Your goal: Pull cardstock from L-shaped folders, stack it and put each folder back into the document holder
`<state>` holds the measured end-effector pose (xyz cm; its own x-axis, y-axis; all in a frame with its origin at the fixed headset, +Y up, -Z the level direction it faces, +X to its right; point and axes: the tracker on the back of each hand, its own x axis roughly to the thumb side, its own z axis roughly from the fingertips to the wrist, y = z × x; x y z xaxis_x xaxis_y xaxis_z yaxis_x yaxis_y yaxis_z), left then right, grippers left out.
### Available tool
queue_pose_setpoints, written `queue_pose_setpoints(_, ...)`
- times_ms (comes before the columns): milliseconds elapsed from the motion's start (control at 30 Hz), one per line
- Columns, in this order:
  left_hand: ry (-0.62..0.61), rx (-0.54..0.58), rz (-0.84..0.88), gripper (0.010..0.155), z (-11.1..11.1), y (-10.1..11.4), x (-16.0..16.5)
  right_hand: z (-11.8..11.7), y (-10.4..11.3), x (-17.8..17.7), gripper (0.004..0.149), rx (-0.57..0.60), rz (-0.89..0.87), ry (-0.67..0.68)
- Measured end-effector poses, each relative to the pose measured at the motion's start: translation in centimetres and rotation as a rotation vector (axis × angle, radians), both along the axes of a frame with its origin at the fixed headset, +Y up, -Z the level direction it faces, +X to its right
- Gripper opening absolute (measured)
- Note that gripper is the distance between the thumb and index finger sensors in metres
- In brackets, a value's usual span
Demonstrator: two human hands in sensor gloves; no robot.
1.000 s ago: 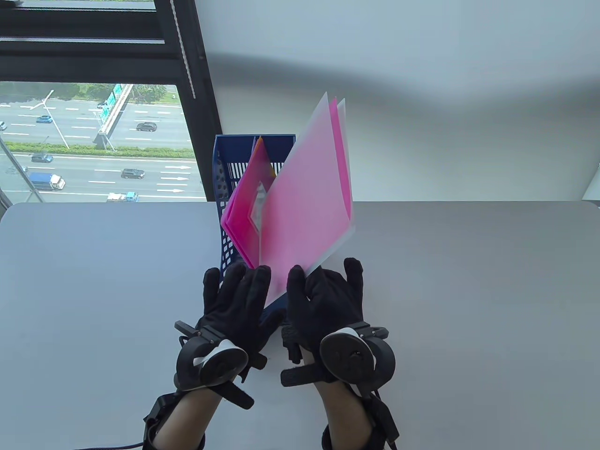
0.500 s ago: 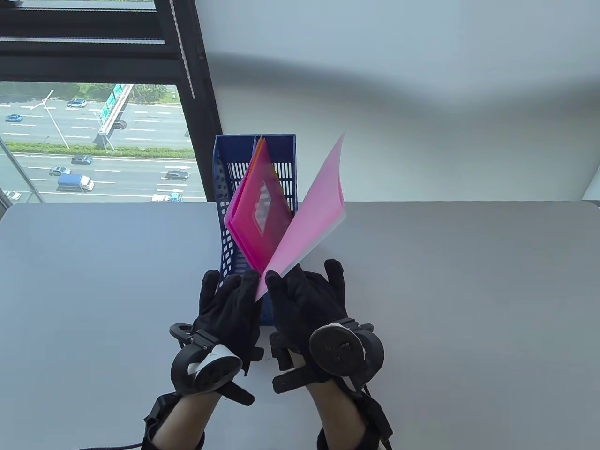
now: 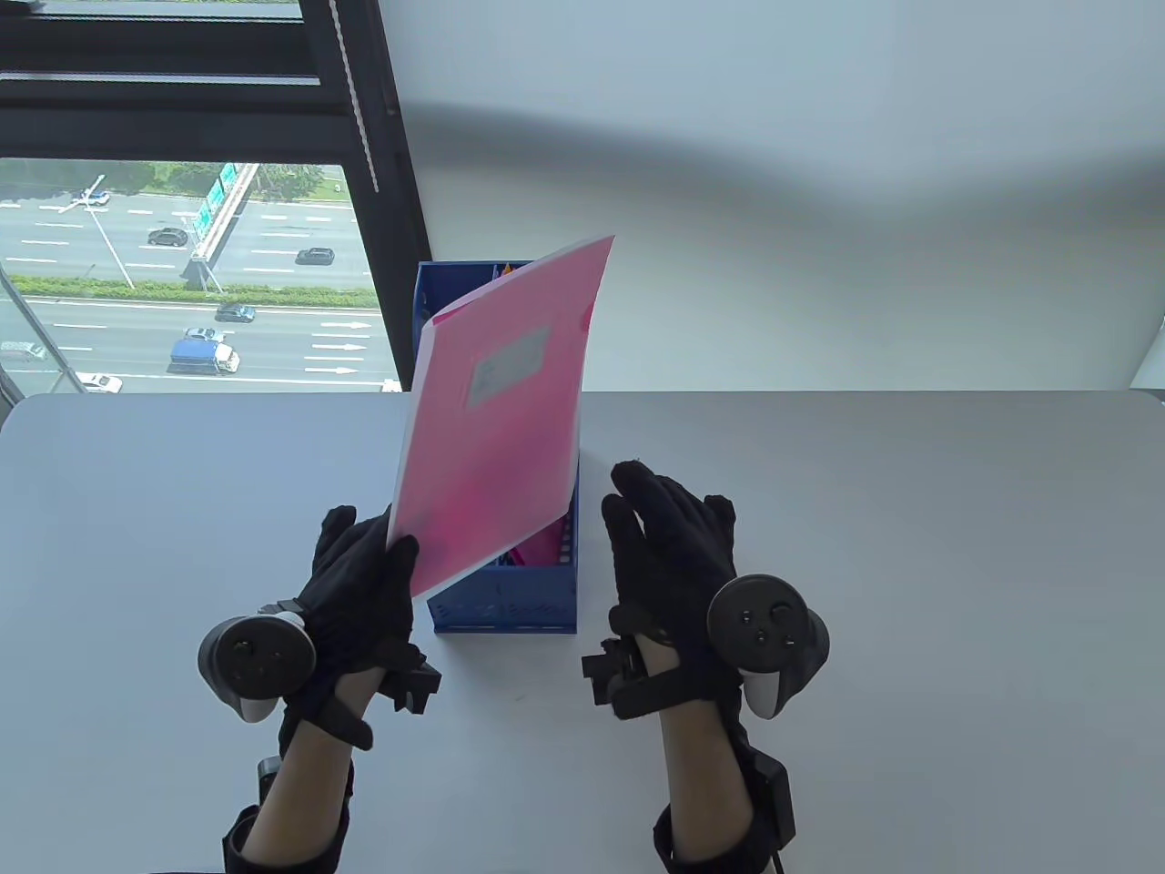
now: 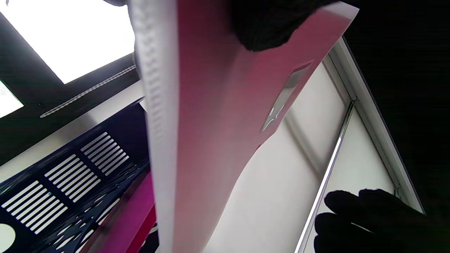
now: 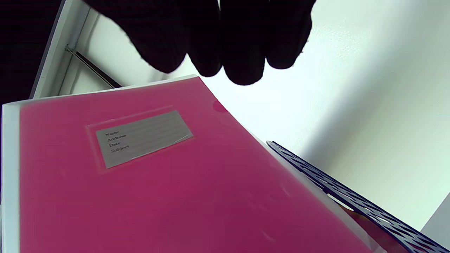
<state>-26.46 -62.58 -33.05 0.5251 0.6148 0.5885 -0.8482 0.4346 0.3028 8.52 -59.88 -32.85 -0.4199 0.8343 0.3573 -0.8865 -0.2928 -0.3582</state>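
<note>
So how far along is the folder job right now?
Nothing looks done: no cardstock stack shows on the white table. In hand: the left hand grips a translucent pink L-shaped folder, cardstock seemingly inside; the right hand is open beside it. More folders wait in the blue perforated document holder.

I log: left hand point(image 3: 359, 578) black knit glove | right hand point(image 3: 673, 555) same | round dark-grey trackers with white trim, small buttons | black wrist straps | bare forearms | thin black cable at right wrist.
</note>
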Motion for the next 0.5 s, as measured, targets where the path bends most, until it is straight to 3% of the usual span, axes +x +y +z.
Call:
queue_pose_setpoints(300,-0.396,-0.217,0.174,0.050,-3.3,-3.2,-1.9,-2.5,-2.8,2.1,0.062,-0.131,-0.229,0.179)
queue_pose_setpoints(500,-0.554,-0.303,0.244,0.049,-4.5,-5.1,-1.9,-3.8,-4.5,2.4,0.068,-0.195,-0.336,0.309)
